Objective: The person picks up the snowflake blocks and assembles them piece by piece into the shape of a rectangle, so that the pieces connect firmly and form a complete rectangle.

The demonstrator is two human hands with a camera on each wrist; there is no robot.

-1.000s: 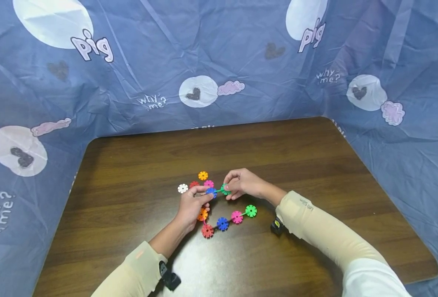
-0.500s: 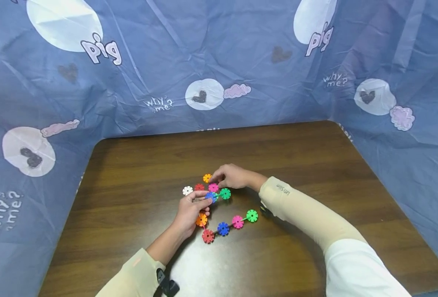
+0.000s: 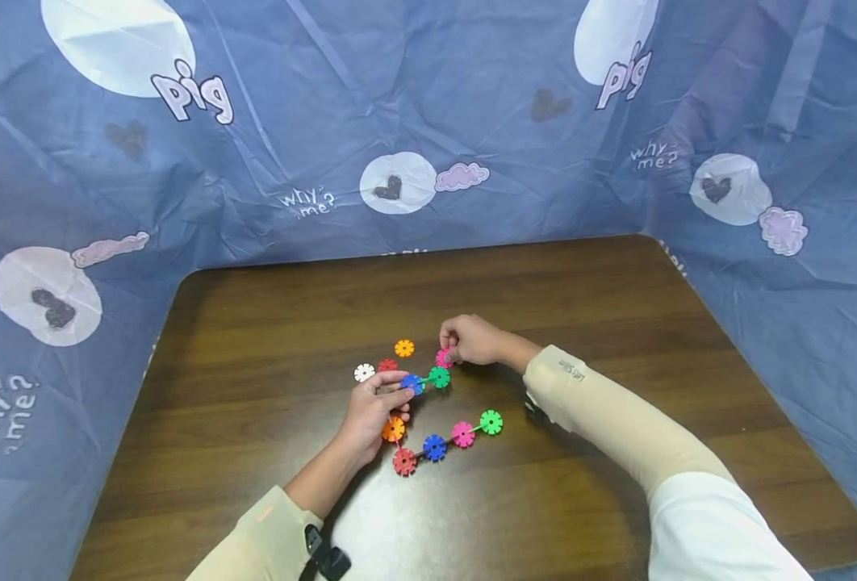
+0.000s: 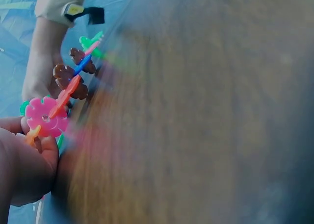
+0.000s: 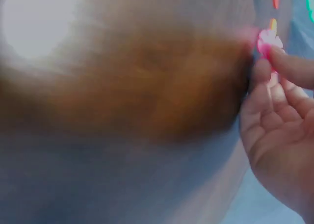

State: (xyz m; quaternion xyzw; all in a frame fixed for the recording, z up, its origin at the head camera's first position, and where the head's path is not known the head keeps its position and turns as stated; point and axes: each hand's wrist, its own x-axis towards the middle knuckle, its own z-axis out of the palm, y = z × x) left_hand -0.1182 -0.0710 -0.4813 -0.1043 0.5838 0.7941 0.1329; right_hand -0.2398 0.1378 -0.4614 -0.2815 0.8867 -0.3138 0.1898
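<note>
My left hand [image 3: 372, 409] pinches a round blue notched plastic disc [image 3: 411, 384], linked on its right to a green notched disc [image 3: 439, 377]. Beyond and right of that blue disc, my right hand [image 3: 475, 339] pinches a pink notched disc [image 3: 443, 357]. A multicoloured disc chain [image 3: 434, 448] curves nearer me than the blue disc, and left of the blue disc lies a white notched disc [image 3: 364, 372]
</note>
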